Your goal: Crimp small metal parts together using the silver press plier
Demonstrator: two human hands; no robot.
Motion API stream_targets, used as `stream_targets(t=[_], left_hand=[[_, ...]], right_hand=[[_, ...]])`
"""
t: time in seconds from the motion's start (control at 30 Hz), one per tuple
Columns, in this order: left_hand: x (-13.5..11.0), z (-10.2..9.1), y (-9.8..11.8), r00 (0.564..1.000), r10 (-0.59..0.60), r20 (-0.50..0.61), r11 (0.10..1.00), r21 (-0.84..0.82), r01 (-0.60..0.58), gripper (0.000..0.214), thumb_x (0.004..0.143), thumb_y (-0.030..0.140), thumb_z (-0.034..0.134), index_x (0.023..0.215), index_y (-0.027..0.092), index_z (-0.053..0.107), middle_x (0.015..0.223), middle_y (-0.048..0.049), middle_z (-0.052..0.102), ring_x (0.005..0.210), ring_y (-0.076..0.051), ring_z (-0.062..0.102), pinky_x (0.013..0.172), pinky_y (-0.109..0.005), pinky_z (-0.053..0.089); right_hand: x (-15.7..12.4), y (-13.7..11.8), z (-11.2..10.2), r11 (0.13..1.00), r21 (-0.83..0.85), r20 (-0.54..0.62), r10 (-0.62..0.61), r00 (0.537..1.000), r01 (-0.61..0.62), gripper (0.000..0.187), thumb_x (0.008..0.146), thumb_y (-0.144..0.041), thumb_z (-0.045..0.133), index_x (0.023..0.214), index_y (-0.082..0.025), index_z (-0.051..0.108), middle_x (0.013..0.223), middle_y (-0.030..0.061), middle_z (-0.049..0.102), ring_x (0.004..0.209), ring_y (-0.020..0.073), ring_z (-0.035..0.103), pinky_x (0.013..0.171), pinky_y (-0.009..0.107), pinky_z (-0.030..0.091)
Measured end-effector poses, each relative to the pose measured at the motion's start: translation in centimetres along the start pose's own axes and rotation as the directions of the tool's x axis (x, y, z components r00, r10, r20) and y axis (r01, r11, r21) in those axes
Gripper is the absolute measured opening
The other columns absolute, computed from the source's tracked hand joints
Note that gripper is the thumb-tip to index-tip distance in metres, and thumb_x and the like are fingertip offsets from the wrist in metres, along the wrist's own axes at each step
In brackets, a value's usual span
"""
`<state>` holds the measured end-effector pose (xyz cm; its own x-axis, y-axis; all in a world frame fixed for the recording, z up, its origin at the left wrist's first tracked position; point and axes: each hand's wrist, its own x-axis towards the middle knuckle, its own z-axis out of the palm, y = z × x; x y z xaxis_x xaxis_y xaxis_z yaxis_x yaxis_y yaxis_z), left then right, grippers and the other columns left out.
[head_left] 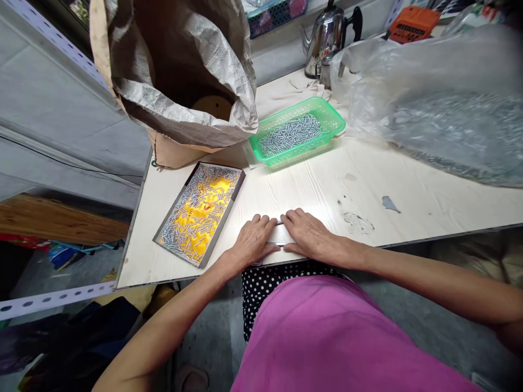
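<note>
At the table's near edge, my left hand point(254, 239) and my right hand point(307, 235) lie close together, palms down, fingers closed over opposite ends of a flat, pale piece with shiny metal-like long edges point(280, 236). Its ends are covered by my hands, and I cannot make out its kind. To the left of my left hand lies a shallow tray point(223, 224) holding many small silver pins point(171, 234) over a yellow bottom. Farther back, a green plastic basket point(302, 151) contains a layer of similar silver pins point(292, 134).
A large open paper sack point(183, 133) stands at the back left. On the right, a clear plastic bag point(441, 120) slumps over the table point(294, 188). Behind are a metal kettle point(327, 41) and an orange box point(413, 24). A grey scrap point(390, 203) lies right of my hands.
</note>
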<state>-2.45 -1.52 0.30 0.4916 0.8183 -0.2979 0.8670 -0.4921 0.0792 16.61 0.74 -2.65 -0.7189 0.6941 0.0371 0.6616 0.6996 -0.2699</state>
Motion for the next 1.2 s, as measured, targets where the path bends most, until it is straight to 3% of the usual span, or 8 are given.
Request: stream_targets(t=[0.27,0.43,0.53,0.7,0.83,0.93,1.1,1.2], left_hand=[[1.1,0.5,-0.2,0.998,-0.067,-0.01,0.998,-0.012,0.067,0.027,0.092,0.044,0.057,0.099,0.018,0.057,0.102,-0.0065,0.061,0.096,-0.024,0.053,0.079,-0.035,0.046],[1.3,0.6,0.0,0.994,-0.105,-0.033,0.994,-0.041,0.104,0.018,0.093,0.037,0.057,0.092,0.019,0.058,0.095,-0.0058,0.062,0.093,-0.023,0.055,0.077,-0.034,0.047],[0.8,0.7,0.1,0.989,-0.13,-0.071,0.99,-0.071,0.125,0.022,0.092,0.039,0.058,0.099,0.019,0.059,0.098,-0.0076,0.061,0.096,-0.026,0.055,0.079,-0.038,0.048],[-1.0,2.5,2.0,0.943,-0.215,-0.253,0.973,-0.142,0.184,0.053,0.089,0.038,0.063,0.132,0.016,0.044,0.127,-0.0163,0.055,0.118,-0.031,0.051,0.095,-0.048,0.047],[-2.2,4.9,4.7,0.917,-0.17,-0.36,0.974,-0.202,0.102,0.056,0.093,0.037,0.056,0.14,0.015,0.036,0.148,-0.0195,0.041,0.141,-0.033,0.033,0.11,-0.052,0.037],[-2.5,6.2,6.1,0.919,-0.154,-0.364,0.966,-0.252,0.062,0.059,0.095,0.046,0.051,0.142,0.015,0.035,0.151,-0.018,0.04,0.144,-0.032,0.028,0.113,-0.053,0.034],[-2.8,6.6,6.2,0.929,-0.127,-0.347,0.956,-0.293,0.021,0.055,0.094,0.051,0.048,0.135,0.015,0.045,0.15,-0.0164,0.043,0.144,-0.03,0.03,0.116,-0.053,0.03],[-2.5,6.7,5.8,0.922,-0.137,-0.361,0.95,-0.31,0.02,0.06,0.093,0.053,0.049,0.137,0.014,0.044,0.15,-0.0185,0.042,0.145,-0.031,0.028,0.116,-0.054,0.029]], right_hand=[[1.8,1.1,-0.3,0.995,-0.031,0.077,-0.092,0.993,0.094,0.015,0.088,-0.028,0.066,0.089,-0.013,0.063,0.093,0.0101,0.063,0.087,0.023,0.054,0.073,0.033,0.04],[2.5,1.4,0.2,0.992,-0.005,0.098,-0.126,0.987,0.127,0.014,0.093,-0.023,0.057,0.084,-0.015,0.062,0.084,0.0072,0.063,0.081,0.0207,0.054,0.072,0.032,0.038],[2.3,1.9,-0.2,0.992,0.035,0.053,-0.123,0.991,0.121,0.015,0.091,-0.029,0.062,0.09,-0.014,0.063,0.091,0.0088,0.062,0.083,0.0209,0.053,0.072,0.032,0.039],[2.2,3.3,-1.1,0.986,0.017,0.056,-0.166,0.985,0.165,0.059,0.075,-0.057,0.072,0.112,-0.013,0.061,0.107,0.0141,0.06,0.092,0.0268,0.051,0.073,0.034,0.038],[2.7,3.6,-0.9,0.982,-0.035,0.048,-0.182,0.982,0.184,0.035,0.093,-0.046,0.054,0.107,-0.015,0.063,0.103,0.013,0.062,0.09,0.025,0.05,0.073,0.033,0.035],[3.8,3.9,-0.3,0.981,-0.068,0.03,-0.181,0.983,0.183,0.017,0.094,-0.027,0.054,0.098,-0.015,0.065,0.099,0.0114,0.063,0.091,0.0239,0.05,0.071,0.032,0.032],[7.1,4.8,-0.2,0.981,-0.097,-0.023,-0.172,0.985,0.169,0.013,0.093,-0.024,0.055,0.09,-0.017,0.066,0.095,0.0085,0.065,0.09,0.0229,0.051,0.073,0.034,0.028],[8.4,2.9,-1.0,0.978,-0.132,-0.007,-0.165,0.986,0.163,0.012,0.092,-0.023,0.057,0.093,-0.017,0.068,0.097,0.01,0.065,0.091,0.0239,0.05,0.072,0.034,0.028]])
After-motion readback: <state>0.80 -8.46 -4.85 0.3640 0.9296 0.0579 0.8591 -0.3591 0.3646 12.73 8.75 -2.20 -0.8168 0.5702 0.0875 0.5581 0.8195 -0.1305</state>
